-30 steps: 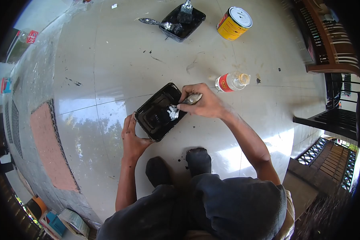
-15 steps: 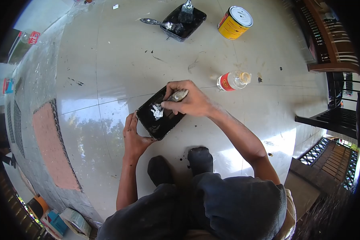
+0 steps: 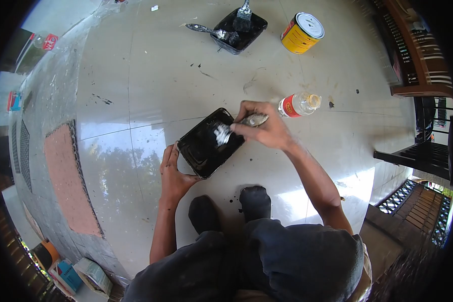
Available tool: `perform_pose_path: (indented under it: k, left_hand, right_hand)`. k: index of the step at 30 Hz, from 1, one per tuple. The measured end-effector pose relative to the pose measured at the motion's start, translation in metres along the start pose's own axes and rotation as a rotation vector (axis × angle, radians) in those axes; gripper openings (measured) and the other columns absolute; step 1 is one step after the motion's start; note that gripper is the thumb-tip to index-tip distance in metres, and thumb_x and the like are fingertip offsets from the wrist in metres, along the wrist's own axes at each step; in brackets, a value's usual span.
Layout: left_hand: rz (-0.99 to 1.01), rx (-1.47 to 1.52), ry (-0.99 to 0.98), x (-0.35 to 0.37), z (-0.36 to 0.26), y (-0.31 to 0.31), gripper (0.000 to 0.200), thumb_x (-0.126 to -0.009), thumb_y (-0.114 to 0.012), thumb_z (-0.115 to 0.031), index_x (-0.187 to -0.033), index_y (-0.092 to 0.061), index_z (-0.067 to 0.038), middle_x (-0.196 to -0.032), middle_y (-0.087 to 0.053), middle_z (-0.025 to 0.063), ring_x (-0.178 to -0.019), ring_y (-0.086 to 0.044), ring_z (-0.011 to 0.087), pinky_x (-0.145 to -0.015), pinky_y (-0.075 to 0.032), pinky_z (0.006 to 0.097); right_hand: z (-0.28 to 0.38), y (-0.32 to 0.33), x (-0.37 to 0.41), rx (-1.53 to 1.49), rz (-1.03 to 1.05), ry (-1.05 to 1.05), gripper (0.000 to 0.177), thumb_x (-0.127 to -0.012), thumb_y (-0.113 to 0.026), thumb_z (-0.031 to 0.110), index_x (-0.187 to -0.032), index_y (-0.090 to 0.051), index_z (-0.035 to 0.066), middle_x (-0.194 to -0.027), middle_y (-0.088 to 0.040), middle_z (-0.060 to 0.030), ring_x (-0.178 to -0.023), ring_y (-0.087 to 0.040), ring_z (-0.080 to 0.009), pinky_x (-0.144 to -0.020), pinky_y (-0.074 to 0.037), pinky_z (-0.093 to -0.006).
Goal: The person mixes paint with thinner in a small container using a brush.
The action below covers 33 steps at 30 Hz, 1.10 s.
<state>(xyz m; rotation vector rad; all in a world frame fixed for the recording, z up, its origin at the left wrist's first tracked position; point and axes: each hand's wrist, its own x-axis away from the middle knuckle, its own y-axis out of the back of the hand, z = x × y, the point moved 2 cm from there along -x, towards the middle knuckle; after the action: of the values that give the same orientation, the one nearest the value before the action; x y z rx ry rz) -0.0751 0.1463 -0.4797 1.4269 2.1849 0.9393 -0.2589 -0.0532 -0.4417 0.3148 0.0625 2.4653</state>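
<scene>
A black plastic paint tray (image 3: 194, 157), wet and dark inside, rests tilted across the floor in front of my feet. My left hand (image 3: 175, 176) grips its lower left end, fingers along the side and thumb at the bottom corner. In my right hand (image 3: 267, 126) is a paintbrush (image 3: 255, 120), held by its speckled handle. The brush's silvery, paint-smeared metal band shows over the tray's upper right part, and the dark bristles blend into the black inside. Just beyond my right hand stands a clear bottle (image 3: 299, 104) with a red label.
Farther off, a second black tray (image 3: 259, 26) holds two paint-covered brushes, beside a yellow paint can (image 3: 303, 33). A pinkish mat (image 3: 71, 178) lies at the left. Dark spots mark the shiny tiled floor (image 3: 151, 70). Dark wooden furniture (image 3: 423, 80) stands at right.
My right hand has moved the paintbrush right and slightly up over the tray, toward its far right side. My left hand keeps its hold on the tray. The whole view has shifted slightly.
</scene>
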Motion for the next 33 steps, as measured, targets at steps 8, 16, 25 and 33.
perform_pose_path:
  k: [8, 16, 25, 33]
  left_hand:
    - [0.054, 0.035, 0.023, 0.000, 0.009, 0.001, 0.093, -0.047, -0.095, -0.014, -0.130, -0.056, 0.002, -0.121, -0.059, 0.0147, -0.112, -0.060, 0.0324, -0.098, -0.050, 0.0396]
    - [0.038, 0.022, -0.008, 0.001, 0.008, 0.004, 0.096, -0.047, -0.096, -0.016, -0.132, -0.055, 0.004, -0.120, -0.059, 0.0143, -0.112, -0.060, 0.0320, -0.098, -0.050, 0.0395]
    - [0.064, 0.050, 0.017, -0.002, 0.010, 0.004, 0.098, -0.046, -0.096, -0.014, -0.132, -0.054, 0.004, -0.120, -0.059, 0.0145, -0.112, -0.060, 0.0315, -0.099, -0.050, 0.0396]
    - [0.022, 0.085, -0.030, 0.011, 0.023, 0.011, 0.096, -0.047, -0.096, -0.016, -0.131, -0.055, 0.003, -0.115, -0.060, 0.0153, -0.111, -0.060, 0.0333, -0.098, -0.050, 0.0399]
  right_hand:
    - [-0.016, -0.029, -0.008, -0.125, 0.199, -0.083, 0.018, -0.082, -0.075, 0.006, -0.077, -0.058, 0.001, -0.065, -0.059, -0.0024, -0.055, -0.060, -0.0097, -0.051, -0.044, -0.0247]
    - [-0.011, 0.006, -0.010, 0.253, 0.056, 0.016, 0.020, -0.080, -0.075, 0.011, -0.076, -0.058, 0.000, -0.063, -0.060, -0.0044, -0.053, -0.058, -0.0114, -0.051, -0.044, -0.0279]
    - [0.011, -0.038, -0.011, -0.035, 0.090, 0.022, 0.021, -0.086, -0.074, 0.012, -0.078, -0.057, 0.002, -0.067, -0.060, -0.0032, -0.056, -0.058, -0.0088, -0.053, -0.044, -0.0254]
    - [-0.031, -0.038, -0.015, -0.092, -0.007, -0.058, 0.020, -0.086, -0.075, 0.012, -0.082, -0.058, 0.001, -0.071, -0.061, -0.0038, -0.054, -0.058, -0.0095, -0.049, -0.044, -0.0248]
